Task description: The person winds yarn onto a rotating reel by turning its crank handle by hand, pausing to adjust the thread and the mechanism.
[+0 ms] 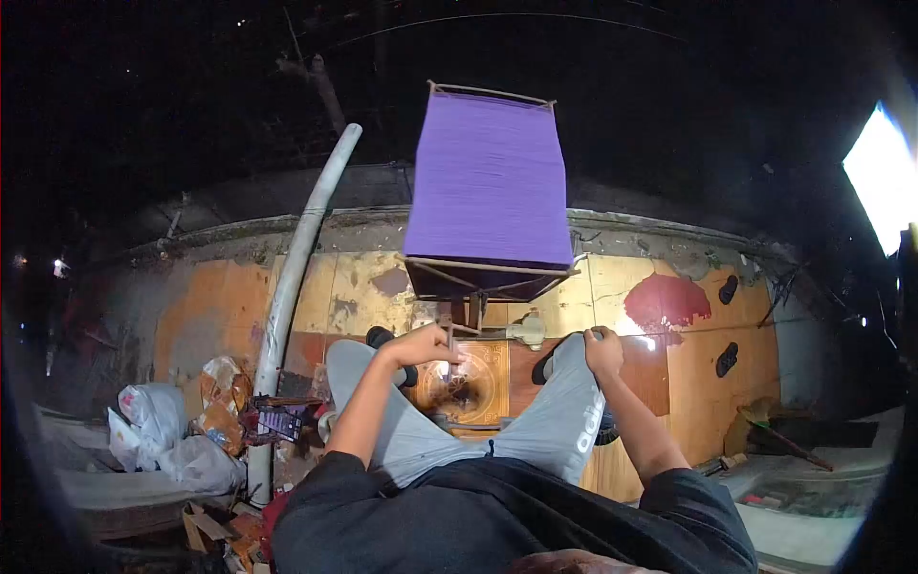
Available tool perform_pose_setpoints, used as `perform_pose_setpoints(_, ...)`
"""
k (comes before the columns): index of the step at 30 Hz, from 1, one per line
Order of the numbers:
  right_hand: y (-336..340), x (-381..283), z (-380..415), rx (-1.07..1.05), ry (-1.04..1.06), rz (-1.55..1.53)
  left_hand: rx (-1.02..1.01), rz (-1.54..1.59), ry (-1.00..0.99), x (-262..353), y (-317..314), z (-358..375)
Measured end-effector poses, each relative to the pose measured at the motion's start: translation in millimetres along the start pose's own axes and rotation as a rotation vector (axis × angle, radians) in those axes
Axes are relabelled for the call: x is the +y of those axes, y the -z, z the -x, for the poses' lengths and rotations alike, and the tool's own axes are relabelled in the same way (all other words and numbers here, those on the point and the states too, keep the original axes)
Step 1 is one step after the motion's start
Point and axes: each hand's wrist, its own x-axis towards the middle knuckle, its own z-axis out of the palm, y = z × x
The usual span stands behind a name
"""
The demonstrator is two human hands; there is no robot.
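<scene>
White "adidas" lettering down the grey shorts [574,421], right leg

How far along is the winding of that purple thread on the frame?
Much looks done: the wooden frame is covered edge to edge in purple thread. In hand now: the left hand grips the handle below the frame, while the right hand rests on the knee. What is left cannot be told; no supply of thread shows.

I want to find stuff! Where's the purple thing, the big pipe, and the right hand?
purple thread frame [490,182], head view, middle of purple face.
grey pipe [298,249], head view, mid-length.
right hand [603,350], head view, back of hand.
</scene>
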Motion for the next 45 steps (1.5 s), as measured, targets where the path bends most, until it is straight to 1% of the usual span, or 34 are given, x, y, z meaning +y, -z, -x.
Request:
perform_pose_setpoints(1, 2, 0, 0, -0.009, -0.003, -0.004, -0.016, -0.012, -0.068, 11, -14, -13)
perform_pose_setpoints(3, -1, 0, 0, -0.014, -0.015, 0.019, -0.029, 0.161, -0.04, 33, -48, -40)
perform_pose_setpoints(5, 0, 0, -1, -0.025, -0.026, 0.015, -0.094, 0.377, -0.137, 29, -82, -76)
perform_pose_setpoints(7, 0, 0, -2, -0.019, -0.056, 0.033, -0.092, 0.511, -0.098, 11, -112, -114)
perform_pose_setpoints(9, -4, 7, -4, -0.026, -0.044, 0.015, -0.041, 0.738, -0.146, -14, -142, -142)
perform_pose_setpoints(10, 1, 0, -2, -0.031, -0.071, 0.042, 0.027, 0.763, -0.078, -23, -153, -149)
perform_pose_setpoints(11, 1, 2, -3, -0.037, -0.069, 0.056, 0.083, 0.712, -0.038, -39, -159, -157)
perform_pose_setpoints(13, -2, 6, -5, -0.037, -0.051, 0.032, 0.243, 0.734, -0.023, -79, -170, -172)
perform_pose_setpoints(14, 0, 5, -5, -0.048, -0.066, 0.053, 0.309, 0.677, 0.023, -105, -172, -176)
perform_pose_setpoints(15, 2, 2, -5, -0.056, -0.068, 0.061, 0.378, 0.719, 0.023, -127, -170, -173)
perform_pose_setpoints(16, 4, 0, -4, -0.057, -0.076, 0.062, 0.384, 0.686, 0.17, -148, -162, -169)
perform_pose_setpoints(17, 4, -1, -2, -0.058, -0.085, 0.059, 0.497, 0.778, 0.168, -182, -159, -173)
perform_pose_setpoints(18, 2, 2, -5, -0.056, -0.087, 0.025, 0.516, 0.812, 0.184, -169, -144, -149)
perform_pose_setpoints(19, 1, 2, -5, -0.045, -0.087, 0.035, 0.551, 0.564, 0.171, -182, -130, -137)
perform_pose_setpoints(20, 4, -2, -3, -0.055, -0.09, 0.011, 0.544, 0.505, 0.146, -251, -119, -149)
perform_pose_setpoints(21, 5, -3, -2, -0.063, -0.095, -0.014, 0.574, 0.355, 0.346, -179, -95, -99)
perform_pose_setpoints(22, 4, -2, -4, -0.067, -0.108, -0.015, 0.5, 0.411, 0.254, -216, -77, -93)
perform_pose_setpoints(23, 1, 1, -6, -0.052, -0.069, 0.006, 0.385, 0.436, 0.234, -262, -52, -87)
perform_pose_setpoints(24, -1, 4, -6, -0.038, -0.033, 0.026, 0.481, 0.43, 0.394, -227, -41, -61)
perform_pose_setpoints(25, 1, 2, -5, -0.061, -0.054, 0.041, 0.413, 0.337, 0.467, -176, -23, -33)
perform_pose_setpoints(26, -2, 4, -6, -0.047, -0.047, 0.044, 0.39, 0.42, 0.391, -206, -10, -28)
perform_pose_setpoints(27, -4, 6, -7, -0.032, -0.035, 0.046, 0.293, 0.447, 0.353, -184, 3, -13)
perform_pose_setpoints(28, -2, 3, -5, -0.035, -0.043, 0.046, 0.26, 0.267, 0.363, -146, 10, 3)
perform_pose_setpoints(29, 3, -2, -2, -0.041, -0.059, 0.041, 0.189, 0.317, 0.345, -108, 16, 19)
perform_pose_setpoints(31, 5, -4, -1, -0.049, -0.074, 0.039, 0.136, 0.298, 0.238, -62, 18, 34)
perform_pose_setpoints(32, 4, -2, -1, -0.047, -0.071, 0.027, 0.136, 0.301, 0.24, -42, 15, 38)
perform_pose_setpoints(34, 4, -1, -2, -0.044, -0.054, 0.005, 0.032, 0.545, 0.125, -11, 4, 36)
perform_pose_setpoints(35, 5, -2, -1, -0.047, -0.051, 0.012, -0.04, 0.607, 0.07, 0, -5, 31)
perform_pose_setpoints(37, 6, -6, 2, -0.027, -0.054, 0.026, -0.12, 0.627, -0.034, 27, -27, 12)
perform_pose_setpoints(39, 4, -2, 0, -0.04, -0.047, 0.015, -0.229, 0.664, -0.098, 38, -50, -19)
perform_pose_setpoints(41, 5, -5, 0, -0.064, -0.052, 0.039, -0.27, 0.674, -0.07, 32, -75, -61)
perform_pose_setpoints(43, 2, -1, -2, -0.044, -0.052, 0.051, -0.275, 0.776, -0.07, 15, -102, -100)
perform_pose_setpoints(44, 2, -1, -1, -0.033, -0.046, 0.044, -0.252, 0.799, -0.089, -6, -118, -124)
perform_pose_setpoints(45, 1, 0, -2, -0.022, -0.039, 0.035, -0.158, 0.895, 0.048, -11, -133, -134)
